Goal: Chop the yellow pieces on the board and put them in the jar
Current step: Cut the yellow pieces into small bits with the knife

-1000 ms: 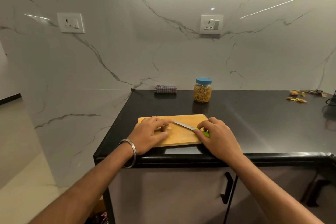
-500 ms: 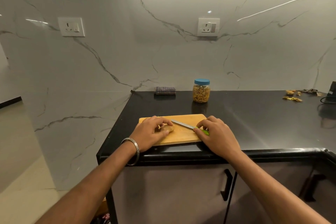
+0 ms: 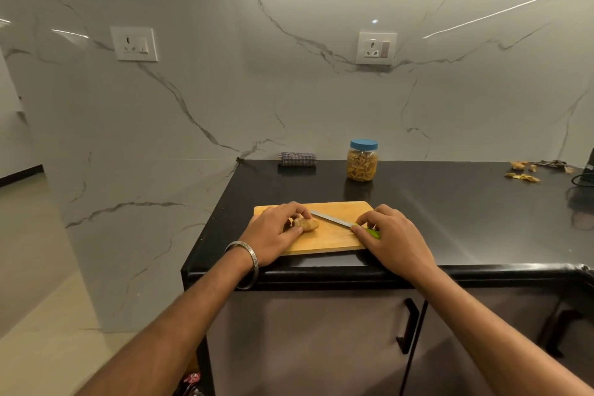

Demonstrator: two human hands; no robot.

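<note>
Left hand pinning yellow piece on board, right hand gripping knife; best curl fingertips clear, slice thin.

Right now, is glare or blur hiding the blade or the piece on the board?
Head view: the knife and yellow piece on the board read clearly; glare streaks lie on the wall and countertop, off the board; wide-angle lens bends the edges.
</note>
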